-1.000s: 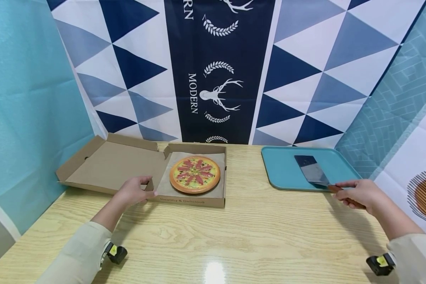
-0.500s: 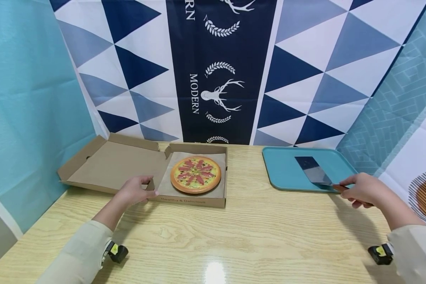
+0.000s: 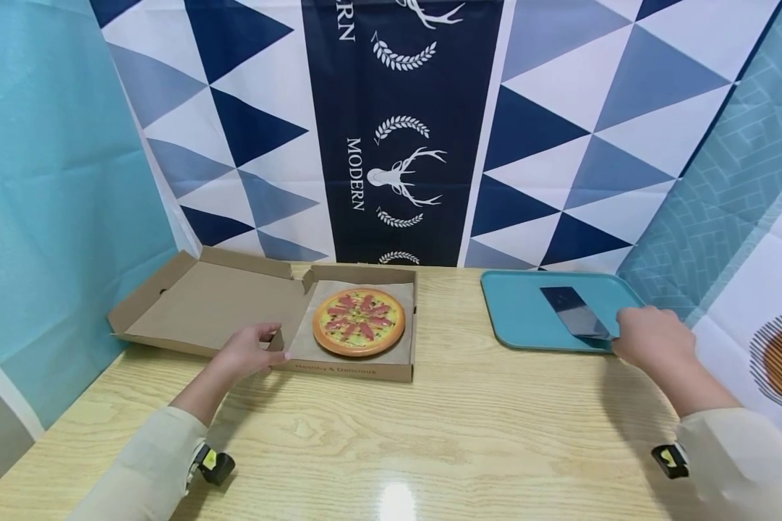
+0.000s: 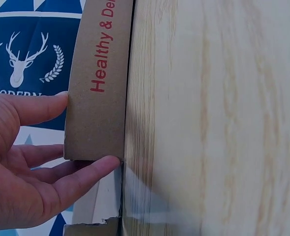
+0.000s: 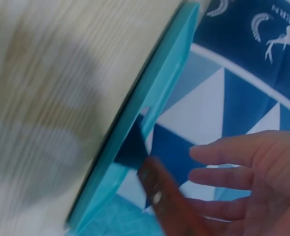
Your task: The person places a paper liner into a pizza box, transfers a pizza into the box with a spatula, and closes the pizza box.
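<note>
My left hand point(image 3: 247, 351) holds the front corner of an open cardboard pizza box point(image 3: 364, 372), where base and lid meet. In the left wrist view the thumb touches the wall's top edge and a fingertip reaches its lower end. A round pizza point(image 3: 358, 322) with red toppings lies on paper in the base. At the right, a spatula point(image 3: 573, 311) has its flat metal blade lying in a blue-green tray point(image 3: 517, 334). My right hand point(image 3: 654, 339) covers the handle in the head view. In the right wrist view the fingers stretch out beside the wooden handle point(image 5: 167, 199); the thumb is hidden.
The box lid point(image 3: 228, 297) lies folded open to the left, near the blue side curtain point(image 3: 58, 195). A patterned cloth point(image 3: 397, 145) hangs behind the wooden table point(image 3: 443, 434). Bare tabletop lies between box and tray.
My right hand has turned over from pinching the spatula's handle to lying across it, back of the hand toward the head camera. Left hand, box, pizza and tray stay put.
</note>
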A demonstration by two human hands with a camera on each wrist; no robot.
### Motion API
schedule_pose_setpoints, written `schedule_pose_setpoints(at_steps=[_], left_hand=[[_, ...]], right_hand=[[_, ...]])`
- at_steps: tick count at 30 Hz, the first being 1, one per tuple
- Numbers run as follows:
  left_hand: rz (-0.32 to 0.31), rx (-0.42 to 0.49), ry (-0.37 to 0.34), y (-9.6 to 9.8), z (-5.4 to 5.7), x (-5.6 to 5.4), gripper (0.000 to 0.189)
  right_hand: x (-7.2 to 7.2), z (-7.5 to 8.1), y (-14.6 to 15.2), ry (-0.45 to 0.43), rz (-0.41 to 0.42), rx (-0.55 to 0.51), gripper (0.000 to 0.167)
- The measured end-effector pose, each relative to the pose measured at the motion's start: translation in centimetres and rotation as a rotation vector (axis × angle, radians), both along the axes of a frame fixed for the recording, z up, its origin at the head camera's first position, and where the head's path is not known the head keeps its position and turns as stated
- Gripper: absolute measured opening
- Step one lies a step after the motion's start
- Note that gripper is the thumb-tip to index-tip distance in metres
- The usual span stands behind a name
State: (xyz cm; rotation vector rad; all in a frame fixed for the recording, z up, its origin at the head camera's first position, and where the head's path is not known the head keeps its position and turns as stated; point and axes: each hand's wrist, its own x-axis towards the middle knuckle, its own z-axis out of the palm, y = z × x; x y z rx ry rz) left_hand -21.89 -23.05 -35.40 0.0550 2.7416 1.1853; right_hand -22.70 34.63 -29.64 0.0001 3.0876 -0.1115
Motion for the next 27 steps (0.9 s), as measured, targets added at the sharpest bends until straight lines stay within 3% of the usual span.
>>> schedule_pose_setpoints(at_steps=[3,8,17,27], left_hand=[[0.009,0.019,-0.001,-0.1,-0.1,0.1,0.071],[0.011,0.029,0.005,-0.2,-0.2,0.2,0.072],[0.049,0.029,0.012,-0.1,-0.3,0.3,0.072],[0.070,0.060,0.014,-0.1,-0.5,0.3,0.070]], right_hand=[[-0.4,-0.1,-1.5,0.085,0.046,0.009,0.023],[-1.0,-0.5,-4.3,0.108,0.096,-0.020,0.043],[-2.3,-1.4,-9.4,0.077,0.186,-0.146,0.040],[-6.1,-2.7,-15.2,0.085,0.227,-0.343,0.033]])
